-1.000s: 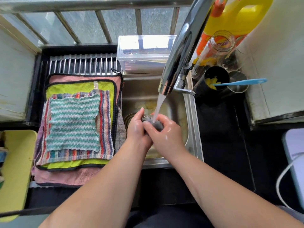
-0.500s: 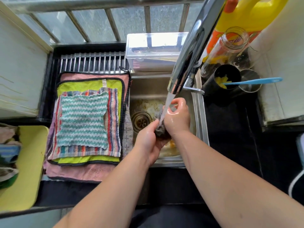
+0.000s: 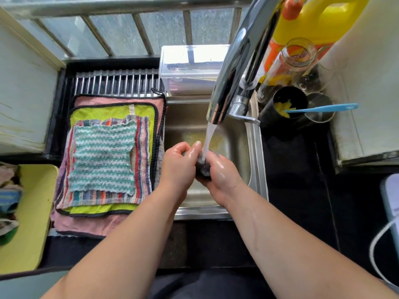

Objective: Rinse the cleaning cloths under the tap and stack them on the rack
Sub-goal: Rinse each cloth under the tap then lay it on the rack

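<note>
A small dark grey cloth [image 3: 203, 168] is bunched between both my hands over the steel sink [image 3: 255, 160]. My left hand [image 3: 178, 165] and my right hand [image 3: 222, 173] both grip it, wet. Water runs from the chrome tap [image 3: 233, 70] onto the cloth. On the metal rack [image 3: 116, 82] to the left lies a flat stack of cloths: a teal zigzag cloth [image 3: 102, 155] on top, a striped one [image 3: 142, 160], a lime one [image 3: 112, 114] and a pink one [image 3: 116, 100] beneath.
A yellow tray [image 3: 32, 212] at the far left holds more crumpled cloths [image 3: 8, 190]. A clear plastic box [image 3: 192, 67] stands behind the sink. A yellow jug [image 3: 319, 20], a glass jar [image 3: 289, 61] and a black cup with a blue brush [image 3: 321, 108] crowd the right.
Both hands stayed under the running water, working the grey cloth; my right hand dropped from above the cloth to its side, and my left hand rose beside it.
</note>
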